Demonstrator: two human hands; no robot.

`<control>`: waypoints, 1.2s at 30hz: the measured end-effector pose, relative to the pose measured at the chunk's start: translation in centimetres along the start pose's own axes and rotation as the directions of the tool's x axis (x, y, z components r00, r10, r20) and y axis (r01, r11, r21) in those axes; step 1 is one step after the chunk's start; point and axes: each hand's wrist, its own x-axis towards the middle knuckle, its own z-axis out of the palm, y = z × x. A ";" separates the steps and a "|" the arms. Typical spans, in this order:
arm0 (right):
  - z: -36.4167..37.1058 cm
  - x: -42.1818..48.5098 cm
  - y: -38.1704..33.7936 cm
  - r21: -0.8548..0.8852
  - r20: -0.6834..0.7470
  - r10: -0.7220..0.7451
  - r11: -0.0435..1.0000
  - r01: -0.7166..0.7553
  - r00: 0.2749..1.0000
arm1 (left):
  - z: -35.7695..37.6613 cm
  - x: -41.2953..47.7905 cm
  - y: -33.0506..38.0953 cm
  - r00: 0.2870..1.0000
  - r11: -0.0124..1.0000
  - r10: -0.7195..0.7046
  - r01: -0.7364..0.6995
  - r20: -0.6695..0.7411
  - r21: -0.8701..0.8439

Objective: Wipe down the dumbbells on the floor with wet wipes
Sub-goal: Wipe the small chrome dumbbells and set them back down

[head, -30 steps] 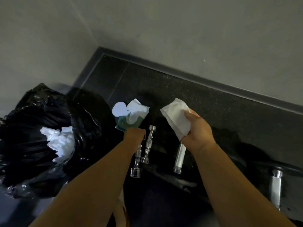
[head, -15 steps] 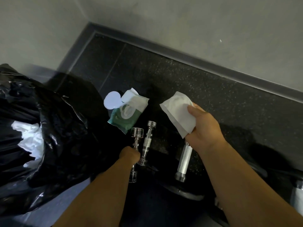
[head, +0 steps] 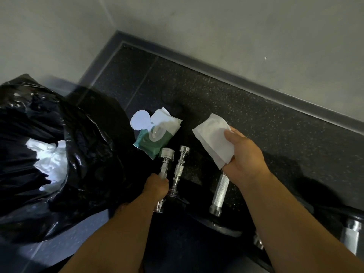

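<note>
While crumpled wipes [head: 51, 164] lie in the bin bag [head: 88, 154] at left, the left hand [head: 155, 187] grips a small dumbbell [head: 166, 155] on the floor [head: 216, 99]; the right hand [head: 244, 160] pinches a clean wipe [head: 212, 138] clear of the metal, so this wiping seems unstarted.

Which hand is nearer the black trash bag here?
Left. The left hand grips a chrome dumbbell just beside the trash bag; the right hand holds a white wipe farther off, on the far side of that dumbbell.
</note>
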 end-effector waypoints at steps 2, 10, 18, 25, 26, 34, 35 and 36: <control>0.1 -1.1 -0.4 -0.006 -0.005 -0.004 1.000 0.004 1.000 | -0.9 -0.9 0.7 1.000 1.000 0.031 -0.030 0.008 -0.005; 1.0 -7.8 -1.6 -0.045 -0.043 -0.037 0.998 0.035 0.998 | -5.7 -7.8 3.9 0.971 0.969 0.238 -0.237 0.018 -0.069; 0.7 -16.0 -4.9 -0.065 -0.033 -0.027 0.998 0.025 0.999 | -10.6 -18.6 7.6 0.888 0.840 0.460 -0.436 -0.002 -0.323; 1.8 -20.3 -6.0 -0.158 -0.075 -0.043 0.987 0.031 0.996 | -14.6 -28.2 8.3 0.775 0.714 0.609 -0.444 0.168 -0.541; 2.1 -20.9 -6.2 -0.181 -0.074 -0.045 0.983 0.031 0.996 | -15.1 -29.4 8.1 0.744 0.697 0.638 -0.450 0.197 -0.559; 4.6 -25.6 -7.5 -0.060 0.123 0.008 0.998 -0.001 0.992 | -14.9 -32.7 7.0 0.665 0.602 0.747 -0.660 0.024 -0.450; 4.7 -26.1 -7.6 0.026 0.228 0.011 1.000 -0.017 0.974 | -14.6 -32.5 7.2 0.659 0.587 0.752 -0.673 -0.006 -0.450; 4.9 -26.6 -7.8 0.106 0.303 -0.002 0.994 -0.032 0.953 | -14.5 -32.4 7.4 0.647 0.573 0.761 -0.694 -0.030 -0.437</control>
